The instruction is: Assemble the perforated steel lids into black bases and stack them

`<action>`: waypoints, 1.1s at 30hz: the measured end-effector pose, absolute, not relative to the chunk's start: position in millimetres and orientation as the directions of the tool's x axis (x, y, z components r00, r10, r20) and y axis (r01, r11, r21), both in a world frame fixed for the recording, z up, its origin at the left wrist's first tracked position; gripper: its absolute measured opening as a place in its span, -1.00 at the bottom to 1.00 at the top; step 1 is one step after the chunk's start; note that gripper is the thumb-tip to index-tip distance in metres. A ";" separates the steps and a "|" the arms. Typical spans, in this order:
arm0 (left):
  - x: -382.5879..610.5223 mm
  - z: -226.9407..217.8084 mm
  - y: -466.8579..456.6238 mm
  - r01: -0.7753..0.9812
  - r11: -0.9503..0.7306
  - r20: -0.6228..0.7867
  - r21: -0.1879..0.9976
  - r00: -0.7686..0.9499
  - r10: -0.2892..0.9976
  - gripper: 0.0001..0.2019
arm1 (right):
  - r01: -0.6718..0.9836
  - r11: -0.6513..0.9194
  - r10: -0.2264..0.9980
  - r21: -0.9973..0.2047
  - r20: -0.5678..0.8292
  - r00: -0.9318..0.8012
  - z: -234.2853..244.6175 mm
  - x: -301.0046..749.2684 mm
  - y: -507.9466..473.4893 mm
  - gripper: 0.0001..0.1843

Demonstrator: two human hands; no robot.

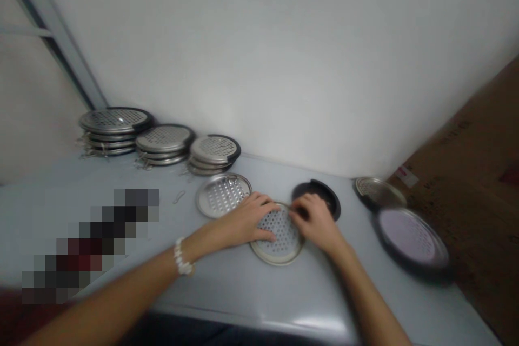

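A round perforated metal disc (279, 240) lies flat on the grey table (243, 292) in front of me. My left hand (247, 219) rests on its left part, fingers stretched over the holes. My right hand (314, 221) sits at its upper right rim with fingers curled as if pinching the edge; what they grip is blurred. A black rubber ring (324, 194) lies just behind my right hand. A second perforated disc (222, 194) lies behind my left hand.
Three stacks of perforated discs (115, 130) (164, 143) (213, 154) stand along the white wall at the back left. Two more discs (377, 192) (411, 238) lie at the right, next to a brown cardboard box (474, 184). A small wire clip (178, 196) lies loose.
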State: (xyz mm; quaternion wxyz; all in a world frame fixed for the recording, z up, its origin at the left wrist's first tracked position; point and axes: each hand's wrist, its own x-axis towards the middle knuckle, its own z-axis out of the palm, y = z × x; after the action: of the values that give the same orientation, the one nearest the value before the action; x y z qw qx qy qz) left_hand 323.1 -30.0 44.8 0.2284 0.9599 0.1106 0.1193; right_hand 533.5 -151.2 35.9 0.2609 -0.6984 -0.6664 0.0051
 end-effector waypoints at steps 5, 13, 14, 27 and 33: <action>323.1 43.1 -29.4 0.139 -0.874 0.198 0.465 0.946 0.256 -0.36 | 0.920 0.013 0.956 -0.391 0.276 0.104 33.4 533.8 -152.0 -0.93; 319.0 47.2 -27.0 0.119 -0.838 0.165 0.532 0.957 0.240 -0.36 | 0.905 0.018 0.958 -0.426 0.267 0.106 36.4 531.3 -152.2 -0.97; 317.4 48.4 -25.8 0.105 -0.831 0.156 0.546 0.962 0.224 -0.32 | 0.906 0.023 0.957 -0.423 0.272 0.102 36.6 531.2 -152.2 -0.98; 310.5 52.3 -21.6 -0.012 -0.869 0.115 0.495 0.992 0.052 0.04 | 0.911 0.033 0.954 -0.411 0.284 0.093 40.8 529.1 -154.5 -0.89; 308.4 54.5 -19.5 -0.007 -0.830 0.114 0.558 0.991 0.068 -0.17 | 0.930 0.051 0.959 -0.365 0.279 0.057 41.6 527.4 -155.9 -0.88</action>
State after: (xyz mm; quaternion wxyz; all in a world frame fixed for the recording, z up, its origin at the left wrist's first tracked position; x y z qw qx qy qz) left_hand 308.4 -19.5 54.5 0.2913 0.9543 0.0160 0.0645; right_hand 527.4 -155.9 41.6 0.2343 -0.6880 -0.6861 0.0310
